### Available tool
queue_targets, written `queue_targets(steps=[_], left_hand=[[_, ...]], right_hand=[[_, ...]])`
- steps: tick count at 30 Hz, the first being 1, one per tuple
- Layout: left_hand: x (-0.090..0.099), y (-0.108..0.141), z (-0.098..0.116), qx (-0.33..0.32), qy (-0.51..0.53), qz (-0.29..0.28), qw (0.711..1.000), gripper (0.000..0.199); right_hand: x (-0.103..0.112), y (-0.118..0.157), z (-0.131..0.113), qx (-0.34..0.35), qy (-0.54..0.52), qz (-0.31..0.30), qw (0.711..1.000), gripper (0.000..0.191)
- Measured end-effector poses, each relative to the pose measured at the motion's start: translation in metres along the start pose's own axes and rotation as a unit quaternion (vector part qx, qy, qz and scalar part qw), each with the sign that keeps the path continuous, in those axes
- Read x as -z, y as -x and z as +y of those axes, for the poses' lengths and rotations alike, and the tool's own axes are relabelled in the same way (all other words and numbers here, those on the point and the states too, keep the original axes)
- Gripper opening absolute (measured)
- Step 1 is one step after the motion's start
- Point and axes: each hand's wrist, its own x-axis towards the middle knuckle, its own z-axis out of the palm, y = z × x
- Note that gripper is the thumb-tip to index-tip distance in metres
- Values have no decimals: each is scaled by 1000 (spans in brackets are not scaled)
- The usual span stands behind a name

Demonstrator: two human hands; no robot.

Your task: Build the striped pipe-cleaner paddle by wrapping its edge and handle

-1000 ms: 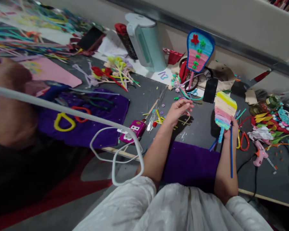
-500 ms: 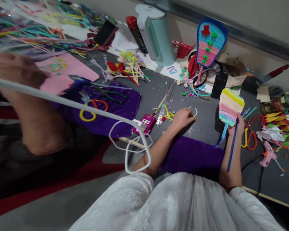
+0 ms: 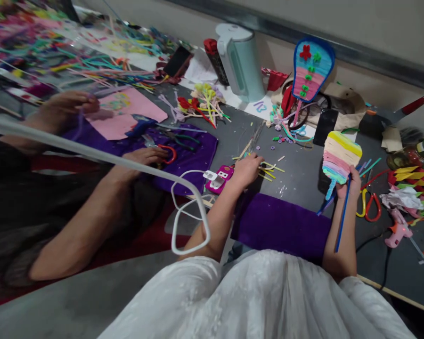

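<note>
My right hand (image 3: 352,184) is closed around a small fan-shaped craft (image 3: 342,154) with pastel stripes and a twisted light-blue handle. A dark-blue pipe cleaner (image 3: 343,214) hangs along that forearm from the same grip. To the left, my left hand (image 3: 247,169) lies low over the table with bent fingers. Short yellow pipe cleaner pieces (image 3: 268,174) and a curved white piece (image 3: 271,167) stick out by its fingertips. What those fingers pinch, if anything, is hidden. A magenta power strip (image 3: 222,181) with a white plug sits beside my left wrist.
A blue-and-pink fan craft (image 3: 311,77) stands near a teal kettle (image 3: 243,66). Scissors (image 3: 371,205) and a pink glue gun (image 3: 398,230) lie at right. A co-worker's hands (image 3: 146,157) work on the left. A white cable (image 3: 127,160) crosses the view.
My left hand has moved left across the table, and the white piece has shifted with it. My right hand keeps its hold. The co-worker's hands have changed position, one now at the scissors.
</note>
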Motion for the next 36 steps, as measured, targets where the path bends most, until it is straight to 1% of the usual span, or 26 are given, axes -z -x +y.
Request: queue_targets(steps=[3, 5, 8, 10, 11, 14, 16, 19, 22, 24, 25, 27, 29, 31, 34, 36], left_hand=[[-4, 0, -2, -35, -12, -1, 999, 50], [-8, -4, -1, -61, -19, -9, 998, 51], [-15, -13, -1, -76, -29, -24, 996, 37], [-19, -21, -1, -67, -35, -15, 997, 27], [-21, -25, -1, -63, -37, -7, 997, 26], [-23, -40, -2, -44, -40, 18, 998, 27], [-20, -51, -3, -22, -41, 33, 998, 29], [-10, -65, -4, 5, -39, 48, 998, 31], [3, -71, -2, 15, -4, 73, 997, 39], [9, -71, 6, 13, 42, 107, 993, 43], [12, -71, 11, 12, 67, 124, 990, 42], [14, -71, 26, -13, 118, 153, 981, 37], [12, -72, 44, -48, 162, 164, 972, 32], [7, -74, 62, -88, 186, 145, 968, 30], [-4, -81, 83, -147, 193, 85, 966, 30], [-11, -85, 93, -170, 178, 45, 968, 31]], right_hand=[[5, -4, 6, -16, -66, 28, 997, 17], [6, -5, 8, -40, -102, 48, 993, 17], [4, -4, 7, -58, -154, 75, 983, 18], [0, -2, 5, -61, -172, 81, 980, 18], [-2, 0, 4, -62, -176, 82, 979, 18], [-6, 4, 3, -56, -169, 79, 981, 23], [-8, 6, 3, -47, -159, 78, 983, 26], [-7, 11, 3, -34, -121, 74, 989, 29], [-8, 19, 2, -36, -57, 46, 997, 29], [-11, 24, 1, -45, -21, 19, 999, 29], [-13, 27, 0, -51, -7, 5, 999, 29], [-19, 32, 2, -65, 19, -29, 997, 28], [-24, 35, 7, -79, 44, -61, 994, 28], [-27, 38, 14, -90, 77, -89, 989, 30], [-25, 42, 22, -97, 158, -124, 975, 34], [-18, 44, 21, -81, 222, -117, 965, 36]])
